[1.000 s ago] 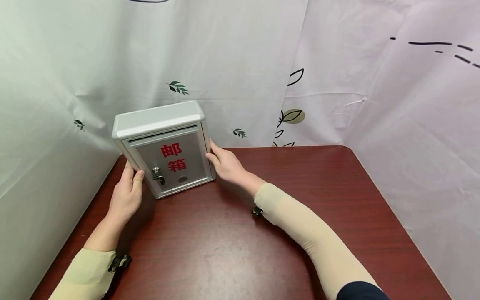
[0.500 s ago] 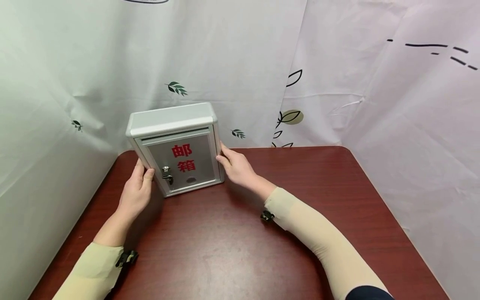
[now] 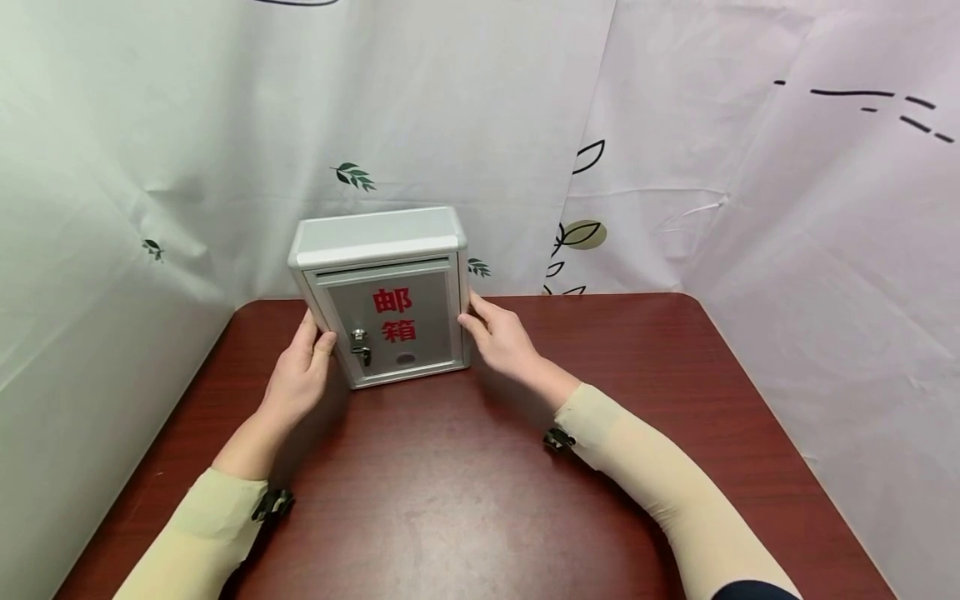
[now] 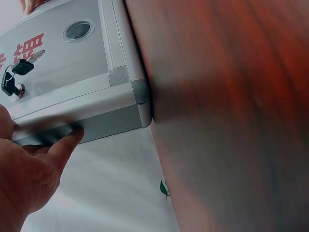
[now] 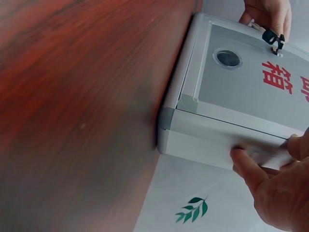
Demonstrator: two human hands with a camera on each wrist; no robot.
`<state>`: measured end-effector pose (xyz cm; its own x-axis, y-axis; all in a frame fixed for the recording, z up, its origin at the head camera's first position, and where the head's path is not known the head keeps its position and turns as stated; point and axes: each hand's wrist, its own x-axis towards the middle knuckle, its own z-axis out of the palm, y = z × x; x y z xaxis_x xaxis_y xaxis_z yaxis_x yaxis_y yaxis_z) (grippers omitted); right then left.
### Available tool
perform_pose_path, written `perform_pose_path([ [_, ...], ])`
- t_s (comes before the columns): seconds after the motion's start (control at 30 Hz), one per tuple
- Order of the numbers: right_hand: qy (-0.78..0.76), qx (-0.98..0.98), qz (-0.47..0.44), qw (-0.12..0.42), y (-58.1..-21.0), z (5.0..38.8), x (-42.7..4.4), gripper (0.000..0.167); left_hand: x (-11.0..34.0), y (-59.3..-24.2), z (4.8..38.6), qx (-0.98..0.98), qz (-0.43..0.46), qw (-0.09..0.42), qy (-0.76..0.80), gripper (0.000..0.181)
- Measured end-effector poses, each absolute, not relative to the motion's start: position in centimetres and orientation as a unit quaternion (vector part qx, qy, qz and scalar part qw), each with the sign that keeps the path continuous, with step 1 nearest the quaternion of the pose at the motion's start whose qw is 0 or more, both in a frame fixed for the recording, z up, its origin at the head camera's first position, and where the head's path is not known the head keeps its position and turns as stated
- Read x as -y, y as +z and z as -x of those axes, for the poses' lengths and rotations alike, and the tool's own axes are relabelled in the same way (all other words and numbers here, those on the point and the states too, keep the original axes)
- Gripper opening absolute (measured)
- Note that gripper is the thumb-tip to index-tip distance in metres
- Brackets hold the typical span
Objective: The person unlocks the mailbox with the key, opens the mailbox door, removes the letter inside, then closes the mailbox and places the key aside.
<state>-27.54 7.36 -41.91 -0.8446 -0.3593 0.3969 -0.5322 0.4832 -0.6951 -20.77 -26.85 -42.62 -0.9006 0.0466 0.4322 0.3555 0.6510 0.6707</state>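
Note:
A silver metal box with red characters and a small round window on its door stands upright near the table's back edge. Keys hang from the lock at the door's left side; they also show in the left wrist view. My left hand grips the box's left side, thumb at the front edge. On the opposite side my right hand holds it the same way, its other fingers along the side panel. Both wrist views show the box's lower end against the table, with fingertips touching its sides.
The red-brown wooden table reaches out to both sides and toward me. A white curtain with leaf prints hangs directly behind the box, and more white cloth lines the left and right sides.
The box has moved to the right along the back of the table, with both hands on its sides moving along with it. It also faces slightly more squarely forward.

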Motion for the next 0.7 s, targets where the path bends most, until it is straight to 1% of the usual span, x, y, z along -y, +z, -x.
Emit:
perform_pose_path([
  [0.23, 0.435, 0.856, -0.251, 0.122, -41.9, 26.9, -8.9, 0.057, 25.6, -42.8, 21.5, 0.886, 0.123, 0.182, -0.407, 0.065],
  [0.47, 0.441, 0.856, -0.235, 0.136, -41.9, 26.3, -10.4, 0.055, 24.3, -42.7, 22.3, 0.882, 0.144, 0.173, -0.413, 0.063],
  [0.7, 0.441, 0.855, -0.223, 0.158, -41.9, 25.6, -12.0, 0.055, 23.0, -42.5, 22.9, 0.884, 0.150, 0.151, -0.417, 0.062],
])
